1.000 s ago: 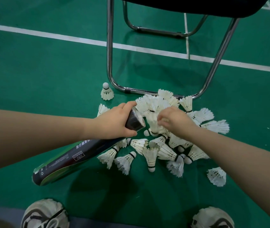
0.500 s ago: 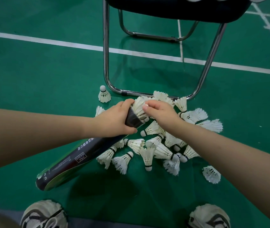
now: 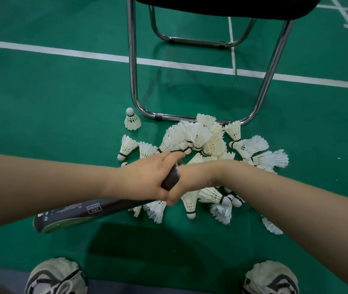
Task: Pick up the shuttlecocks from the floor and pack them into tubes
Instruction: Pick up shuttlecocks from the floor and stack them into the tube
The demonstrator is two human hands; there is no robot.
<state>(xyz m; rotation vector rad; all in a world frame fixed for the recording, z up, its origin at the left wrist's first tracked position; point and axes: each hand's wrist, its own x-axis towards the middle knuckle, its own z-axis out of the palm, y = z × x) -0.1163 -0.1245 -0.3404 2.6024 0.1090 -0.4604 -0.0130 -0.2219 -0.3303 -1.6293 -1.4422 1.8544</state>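
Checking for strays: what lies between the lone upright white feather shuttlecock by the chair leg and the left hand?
Head view: at least two white feather shuttlecocks lie on their sides between the upright shuttlecock and the left hand; otherwise bare green floor.

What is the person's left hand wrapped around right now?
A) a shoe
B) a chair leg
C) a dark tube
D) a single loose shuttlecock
C: the left hand has its fingers curled round the dark tube near the tube's upper end, and the rest of the tube slants down towards the floor.
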